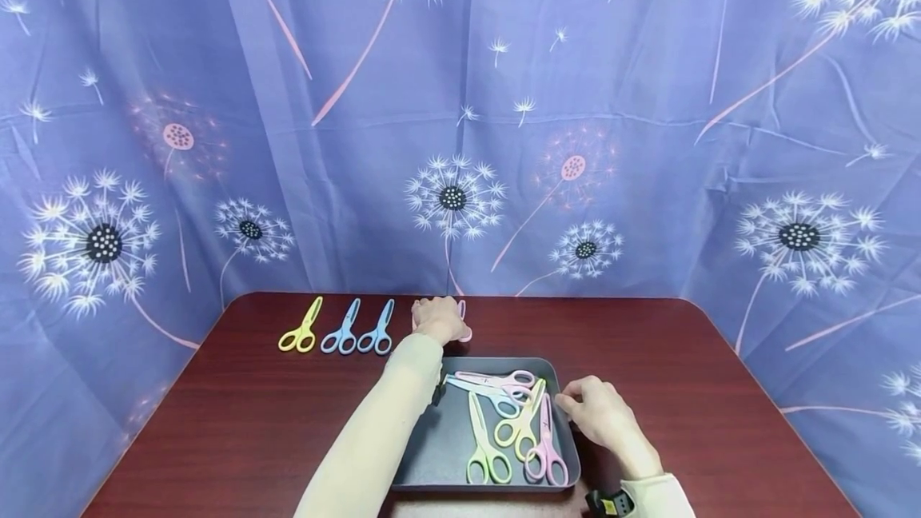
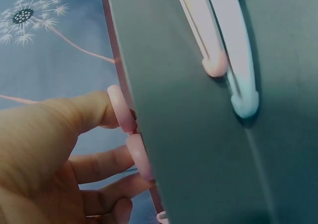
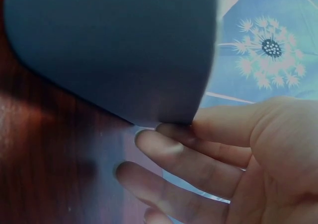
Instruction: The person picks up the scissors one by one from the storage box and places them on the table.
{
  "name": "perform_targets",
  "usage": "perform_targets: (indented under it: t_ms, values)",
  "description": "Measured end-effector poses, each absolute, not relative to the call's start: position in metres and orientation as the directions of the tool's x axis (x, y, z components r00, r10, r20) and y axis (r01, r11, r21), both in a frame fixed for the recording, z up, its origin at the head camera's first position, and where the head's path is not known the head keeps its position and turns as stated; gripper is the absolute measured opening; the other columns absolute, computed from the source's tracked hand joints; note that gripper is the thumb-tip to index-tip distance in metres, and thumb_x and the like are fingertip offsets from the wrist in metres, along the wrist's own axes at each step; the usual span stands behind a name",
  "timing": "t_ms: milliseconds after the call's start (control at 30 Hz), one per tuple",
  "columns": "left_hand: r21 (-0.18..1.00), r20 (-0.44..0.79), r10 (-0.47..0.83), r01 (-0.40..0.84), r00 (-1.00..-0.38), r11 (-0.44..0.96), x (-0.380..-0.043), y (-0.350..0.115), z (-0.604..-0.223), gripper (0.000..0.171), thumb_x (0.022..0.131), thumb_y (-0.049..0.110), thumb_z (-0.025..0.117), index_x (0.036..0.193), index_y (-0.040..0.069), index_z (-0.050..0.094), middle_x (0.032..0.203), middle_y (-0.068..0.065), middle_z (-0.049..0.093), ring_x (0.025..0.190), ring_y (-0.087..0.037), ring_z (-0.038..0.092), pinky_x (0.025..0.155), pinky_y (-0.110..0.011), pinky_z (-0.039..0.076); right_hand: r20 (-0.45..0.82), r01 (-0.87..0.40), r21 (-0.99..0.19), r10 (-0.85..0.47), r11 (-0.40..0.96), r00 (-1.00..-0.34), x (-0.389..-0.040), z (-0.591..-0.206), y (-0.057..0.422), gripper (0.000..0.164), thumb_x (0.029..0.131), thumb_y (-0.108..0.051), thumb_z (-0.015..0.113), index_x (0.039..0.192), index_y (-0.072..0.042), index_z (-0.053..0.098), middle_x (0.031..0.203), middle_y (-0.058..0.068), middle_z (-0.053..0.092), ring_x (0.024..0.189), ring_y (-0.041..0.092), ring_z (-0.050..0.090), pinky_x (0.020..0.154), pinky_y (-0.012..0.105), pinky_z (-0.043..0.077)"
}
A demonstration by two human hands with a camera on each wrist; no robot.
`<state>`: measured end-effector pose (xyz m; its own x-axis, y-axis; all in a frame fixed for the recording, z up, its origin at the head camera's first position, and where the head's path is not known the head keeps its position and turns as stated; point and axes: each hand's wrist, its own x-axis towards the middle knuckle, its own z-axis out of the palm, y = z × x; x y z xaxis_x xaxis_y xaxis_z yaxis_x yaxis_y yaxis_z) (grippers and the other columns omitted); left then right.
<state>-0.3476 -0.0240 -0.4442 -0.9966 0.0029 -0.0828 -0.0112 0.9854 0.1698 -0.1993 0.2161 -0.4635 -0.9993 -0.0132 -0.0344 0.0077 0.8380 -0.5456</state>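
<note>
At the back of the table, my left hand [image 1: 436,318] grips pink scissors [image 1: 464,332] by the handle. In the left wrist view, the thumb and fingers of this hand [image 2: 94,159] hold the two pink finger rings [image 2: 138,157]; the blades are hidden. My right hand [image 1: 597,412] is at the right side of the dark grey tray [image 1: 435,454]. Its thumb and index finger pinch the tray edge in the right wrist view, the other fingers reaching past. Inside the tray are pink scissors [image 1: 547,450], yellow scissors [image 1: 520,426], yellow-green scissors [image 1: 484,442], blue scissors [image 1: 492,395] and more pink scissors [image 1: 496,380].
Left of my left hand, yellow scissors [image 1: 302,330], blue scissors [image 1: 344,332] and another blue pair [image 1: 377,332] lie in a row, blades pointing away. A blue dandelion-print curtain [image 1: 460,134] hangs behind the dark red wooden table [image 1: 216,430].
</note>
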Motion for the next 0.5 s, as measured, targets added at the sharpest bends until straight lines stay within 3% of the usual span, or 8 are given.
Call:
perform_targets:
  t_ms: [200, 500]
  values:
    - [0.174, -0.096, 0.002, -0.015, -0.995, 0.985, -0.3467, -0.0202, -0.4482, 0.067, 0.068, 0.043, 0.083, 0.120, 0.004, 0.066, 0.119, -0.015, 0.066, 0.115, -0.039, 0.054, 0.107, -0.052, 0.029, -0.044, 0.019, -0.544, -0.005, 0.839, -0.999, -0.1990, -0.4628, 0.2159, 0.016, 0.089, -0.020, 0.067, 0.073, -0.019, 0.070, 0.064, -0.005, 0.061, 0.055, 0.010, 0.057, 0.055, 0.036, 0.042]
    - [0.150, -0.132, -0.018, -0.038, -0.991, 0.988, -0.3458, -0.0157, -0.4530, 0.065, 0.066, 0.039, 0.086, 0.118, 0.007, 0.067, 0.115, -0.015, 0.066, 0.107, -0.037, 0.056, 0.094, -0.049, 0.041, -0.034, 0.009, -0.543, -0.011, 0.840, -0.999, -0.1995, -0.4617, 0.2158, 0.016, 0.089, -0.020, 0.067, 0.073, -0.019, 0.070, 0.063, -0.005, 0.060, 0.054, 0.010, 0.057, 0.055, 0.036, 0.043]
